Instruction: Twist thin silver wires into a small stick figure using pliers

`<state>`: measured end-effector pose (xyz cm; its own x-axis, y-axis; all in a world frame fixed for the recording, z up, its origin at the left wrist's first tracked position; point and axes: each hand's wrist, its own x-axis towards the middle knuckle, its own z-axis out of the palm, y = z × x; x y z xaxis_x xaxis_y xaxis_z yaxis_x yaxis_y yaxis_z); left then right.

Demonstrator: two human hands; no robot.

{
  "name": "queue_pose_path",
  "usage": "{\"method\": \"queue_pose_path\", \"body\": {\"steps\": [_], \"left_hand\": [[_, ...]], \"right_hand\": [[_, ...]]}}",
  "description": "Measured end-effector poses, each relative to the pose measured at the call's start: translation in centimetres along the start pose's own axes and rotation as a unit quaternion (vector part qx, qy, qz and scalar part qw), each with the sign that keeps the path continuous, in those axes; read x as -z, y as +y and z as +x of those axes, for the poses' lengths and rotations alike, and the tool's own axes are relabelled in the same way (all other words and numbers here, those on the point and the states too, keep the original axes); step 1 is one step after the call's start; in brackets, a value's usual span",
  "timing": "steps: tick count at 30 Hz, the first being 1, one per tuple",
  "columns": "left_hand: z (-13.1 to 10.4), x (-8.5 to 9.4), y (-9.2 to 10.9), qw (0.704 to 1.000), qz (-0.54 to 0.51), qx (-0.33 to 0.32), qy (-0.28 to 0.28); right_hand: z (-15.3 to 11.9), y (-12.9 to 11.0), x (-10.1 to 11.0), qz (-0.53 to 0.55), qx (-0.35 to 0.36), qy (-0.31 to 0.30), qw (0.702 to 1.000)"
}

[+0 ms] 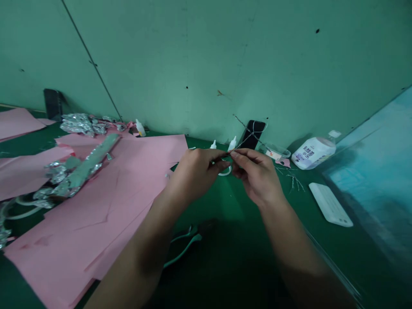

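My left hand [200, 166] and my right hand [255, 171] meet fingertip to fingertip over the middle of the green table. Pinched between them is a thin twisted wire [247, 138], whose branches cross and stick up above my right hand. My fingers hide the wire's lower end. Just under the fingertips, partly covered, lies a white ring [227, 171]. Pliers [193, 236] with green handles rest on the table below my left hand, partly behind my forearm.
Pink paper sheets [128, 184] spread over the left side, with crumpled foil [79, 124] and a foil-edged strip [93, 163] on them. Along the wall stand a phone [254, 128], a glue bottle [232, 143], a clear container [278, 151] and a drink bottle [312, 153]. A white power bank-like block [330, 204] lies right.
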<state>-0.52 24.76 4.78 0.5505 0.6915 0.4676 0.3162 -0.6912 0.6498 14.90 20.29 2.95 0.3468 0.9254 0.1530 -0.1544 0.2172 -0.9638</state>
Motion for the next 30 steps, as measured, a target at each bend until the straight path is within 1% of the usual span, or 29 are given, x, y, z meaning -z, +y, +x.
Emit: {"method": "queue_pose_path", "body": {"steps": [2, 5, 7, 10, 12, 15, 17, 19, 21, 23, 25, 26, 28, 30], "left_hand": [[0.0, -0.1, 0.0, 1.0, 0.006, 0.009, 0.012], [0.0, -0.2, 0.2, 0.999, 0.044, 0.012, 0.023], [0.0, -0.4, 0.4, 0.998, 0.055, 0.013, 0.02], [0.1, -0.7, 0.3, 0.999, 0.034, 0.013, -0.006], [0.1, -0.9, 0.1, 1.0, 0.02, -0.004, -0.018], [0.1, -1.1, -0.3, 1.0, 0.007, -0.021, -0.012], [0.1, -1.2, -0.5, 0.999, -0.038, -0.005, -0.016], [0.0, -1.2, -0.6, 0.993, -0.111, 0.017, -0.033], [0.1, -1.3, -0.6, 0.98, -0.187, 0.03, -0.06], [0.1, -1.3, -0.5, 0.966, -0.239, 0.045, -0.088], [0.2, -1.3, -0.4, 0.958, -0.262, 0.056, -0.104], [0.3, -1.4, -0.5, 0.957, -0.265, 0.06, -0.103], [0.3, -1.5, -0.6, 0.954, -0.276, 0.069, -0.093], [0.3, -1.7, -0.8, 0.943, -0.308, 0.089, -0.092]], "right_hand": [[0.0, 0.0, -0.1, -0.003, 0.01, 0.004, 1.0], [-0.1, -0.1, -0.1, 0.004, 0.011, 0.01, 1.0], [-0.1, -0.1, -0.1, 0.004, 0.015, 0.011, 1.0], [-0.2, -0.1, 0.0, 0.001, 0.028, 0.015, 1.0], [-0.2, 0.0, 0.1, 0.0, 0.027, 0.009, 1.0], [-0.1, 0.2, 0.3, -0.007, 0.026, -0.005, 1.0], [-0.1, 0.3, 0.5, -0.011, 0.027, -0.009, 1.0], [-0.1, 0.3, 0.6, -0.012, 0.029, -0.012, 0.999], [-0.1, 0.1, 0.6, -0.018, 0.031, -0.014, 0.999], [-0.1, -0.1, 0.7, -0.036, 0.032, -0.007, 0.999], [-0.1, -0.2, 0.9, -0.057, 0.028, 0.003, 0.998], [-0.1, -0.2, 1.0, -0.065, 0.025, 0.003, 0.998], [0.0, -0.2, 1.1, -0.071, 0.022, -0.009, 0.997], [0.0, -0.2, 1.1, -0.068, 0.025, -0.032, 0.997]]}}
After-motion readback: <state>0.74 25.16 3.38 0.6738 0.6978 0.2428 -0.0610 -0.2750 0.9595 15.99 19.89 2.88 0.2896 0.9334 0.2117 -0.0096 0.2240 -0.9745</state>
